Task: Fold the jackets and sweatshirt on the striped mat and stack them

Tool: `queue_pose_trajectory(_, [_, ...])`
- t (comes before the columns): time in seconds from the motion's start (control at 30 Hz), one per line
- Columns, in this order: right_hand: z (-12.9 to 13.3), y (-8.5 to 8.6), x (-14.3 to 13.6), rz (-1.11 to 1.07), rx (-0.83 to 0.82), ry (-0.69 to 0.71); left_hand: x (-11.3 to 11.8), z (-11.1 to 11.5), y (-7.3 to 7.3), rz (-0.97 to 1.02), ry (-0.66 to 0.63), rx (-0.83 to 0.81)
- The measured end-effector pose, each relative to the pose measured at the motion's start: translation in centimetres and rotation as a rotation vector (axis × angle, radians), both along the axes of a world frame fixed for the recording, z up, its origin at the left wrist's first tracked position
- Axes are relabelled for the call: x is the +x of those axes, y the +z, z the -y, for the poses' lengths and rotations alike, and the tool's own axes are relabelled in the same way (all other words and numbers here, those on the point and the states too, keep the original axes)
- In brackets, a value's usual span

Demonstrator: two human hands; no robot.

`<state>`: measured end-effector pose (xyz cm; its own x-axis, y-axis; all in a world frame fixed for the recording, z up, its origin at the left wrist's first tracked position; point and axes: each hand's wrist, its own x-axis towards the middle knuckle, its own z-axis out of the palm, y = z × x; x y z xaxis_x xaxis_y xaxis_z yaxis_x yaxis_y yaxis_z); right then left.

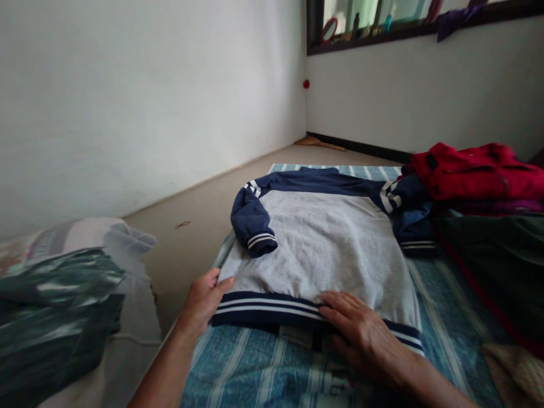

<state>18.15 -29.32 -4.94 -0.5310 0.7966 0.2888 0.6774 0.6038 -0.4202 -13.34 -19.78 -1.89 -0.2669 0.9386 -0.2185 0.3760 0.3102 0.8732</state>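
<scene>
A grey sweatshirt (314,243) with navy shoulders, navy sleeves and white stripes lies spread out on a blue striped cloth (238,362). Its left-side sleeve (250,218) is folded inward over the body, while the other sleeve (410,209) reaches out to the right. At the lower left corner, just above the striped hem, my left hand (206,297) pinches the side edge, thumb on top. My right hand (363,328) rests on the hem right of its middle, fingers stretched out over the fabric; its thumb is partly hidden beneath.
Folded red clothes (480,170) are piled at the right, with a dark green garment (501,255) in front. To the left lie a dark green shiny bundle (59,306) and a pale cloth (131,328). White walls (170,85) and a window ledge (382,38) stand behind.
</scene>
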Motion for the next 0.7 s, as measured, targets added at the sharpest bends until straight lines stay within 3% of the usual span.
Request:
queue_pose_trajectory(0.2, [1.1,1.8,-0.4,-0.075,0.115,0.070,-0.2,0.2,0.3,0.331,0.066,-0.094])
queue_pose_trajectory(0.37, [1.3,0.8,-0.9,0.034,0.024,0.157,-0.5,0.6,-0.1,0.420,0.097,-0.127])
queue_pose_trajectory(0.5, [1.0,-1.0,-1.2,0.018,0.045,0.145,-1.2,0.6,-0.5,0.392,0.023,-0.122])
queue_pose_trajectory(0.7, [0.2,-2.1,-3.2,-0.109,0.359,0.017,-0.9,-0.5,0.4,0.114,-0.055,-0.085])
